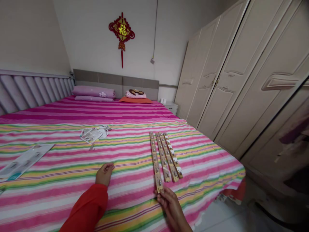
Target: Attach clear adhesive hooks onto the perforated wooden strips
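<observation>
My right hand (170,203) pinches the near end of a narrow wooden strip (155,161) that has a row of small metal fittings along it. Just to its right lie more strips of the same kind, side by side on the bedspread; the rightmost strip (173,154) carries white pieces on its fittings. My left hand (104,174), in a red sleeve, is over the bedspread to the left of the strips. Its fingers are closed together, and what they may hold is too small to make out.
A striped bedspread (130,190) covers the bed. Clear plastic packets (91,134) lie beyond my left hand, and a long flat package (27,159) is at the left. Folded bedding (94,92) rests by the headboard. A wardrobe (224,83) stands along the right.
</observation>
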The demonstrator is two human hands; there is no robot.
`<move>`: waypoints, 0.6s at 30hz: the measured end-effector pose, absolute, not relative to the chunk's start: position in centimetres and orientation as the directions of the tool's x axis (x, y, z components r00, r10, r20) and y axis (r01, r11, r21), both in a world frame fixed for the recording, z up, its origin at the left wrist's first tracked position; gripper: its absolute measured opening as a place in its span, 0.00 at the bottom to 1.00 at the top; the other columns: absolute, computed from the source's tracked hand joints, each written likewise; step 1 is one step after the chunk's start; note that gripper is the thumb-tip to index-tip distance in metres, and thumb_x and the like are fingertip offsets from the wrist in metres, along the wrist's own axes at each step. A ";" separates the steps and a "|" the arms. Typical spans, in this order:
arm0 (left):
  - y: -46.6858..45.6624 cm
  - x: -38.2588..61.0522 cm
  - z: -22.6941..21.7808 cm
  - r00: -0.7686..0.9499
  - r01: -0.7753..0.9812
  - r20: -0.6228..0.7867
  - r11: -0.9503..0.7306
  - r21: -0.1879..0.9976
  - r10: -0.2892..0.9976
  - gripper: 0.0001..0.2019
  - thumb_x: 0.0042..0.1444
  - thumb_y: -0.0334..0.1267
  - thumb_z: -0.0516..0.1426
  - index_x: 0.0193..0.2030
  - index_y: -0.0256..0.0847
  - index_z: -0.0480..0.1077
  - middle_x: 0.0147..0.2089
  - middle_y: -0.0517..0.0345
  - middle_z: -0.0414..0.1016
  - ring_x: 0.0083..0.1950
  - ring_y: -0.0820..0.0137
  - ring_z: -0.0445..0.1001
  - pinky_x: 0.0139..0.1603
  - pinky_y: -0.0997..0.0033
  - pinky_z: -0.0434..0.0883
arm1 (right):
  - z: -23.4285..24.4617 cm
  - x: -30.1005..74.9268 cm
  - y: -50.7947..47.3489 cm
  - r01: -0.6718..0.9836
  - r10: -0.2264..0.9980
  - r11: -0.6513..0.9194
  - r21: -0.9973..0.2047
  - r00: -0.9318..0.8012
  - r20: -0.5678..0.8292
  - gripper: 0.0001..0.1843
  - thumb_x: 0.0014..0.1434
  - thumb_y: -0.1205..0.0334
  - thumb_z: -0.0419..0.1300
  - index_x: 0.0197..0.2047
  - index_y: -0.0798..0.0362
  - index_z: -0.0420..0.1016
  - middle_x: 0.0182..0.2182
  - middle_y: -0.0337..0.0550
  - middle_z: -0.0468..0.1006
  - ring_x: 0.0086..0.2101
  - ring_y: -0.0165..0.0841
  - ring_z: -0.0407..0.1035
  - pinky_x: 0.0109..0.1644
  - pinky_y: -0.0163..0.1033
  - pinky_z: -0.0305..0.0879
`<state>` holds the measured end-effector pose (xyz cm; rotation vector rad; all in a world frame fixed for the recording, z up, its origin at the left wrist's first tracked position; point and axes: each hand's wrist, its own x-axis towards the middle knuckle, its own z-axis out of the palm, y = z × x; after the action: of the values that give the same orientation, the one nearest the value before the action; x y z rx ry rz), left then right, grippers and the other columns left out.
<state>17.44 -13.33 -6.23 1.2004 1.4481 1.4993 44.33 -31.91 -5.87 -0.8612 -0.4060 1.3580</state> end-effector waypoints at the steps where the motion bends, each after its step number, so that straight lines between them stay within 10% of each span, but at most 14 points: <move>1: -13.3 17.4 -6.2 -0.310 0.107 0.137 -0.109 0.988 0.941 0.12 0.32 0.44 0.58 0.25 0.41 0.72 0.24 0.58 0.76 0.30 0.65 0.75 0.33 0.68 0.73 | -5.8 44.4 -31.9 -0.683 0.951 -0.022 -0.731 0.211 -0.225 0.12 0.42 0.66 0.72 0.32 0.60 0.79 0.28 0.47 0.81 0.27 0.28 0.72 0.32 0.30 0.69; 18: -13.3 17.4 -6.3 -0.322 0.113 0.159 -0.129 0.985 0.933 0.11 0.33 0.43 0.59 0.25 0.41 0.72 0.24 0.57 0.78 0.31 0.65 0.76 0.35 0.67 0.74 | -6.0 45.7 -32.4 -0.670 0.930 0.017 -0.742 0.284 -0.235 0.13 0.42 0.62 0.73 0.30 0.58 0.78 0.30 0.46 0.81 0.27 0.31 0.72 0.35 0.36 0.70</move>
<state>17.38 -13.30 -6.32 1.2100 1.4532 1.5263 45.69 -32.44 -6.03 -0.8929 -0.3624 1.2858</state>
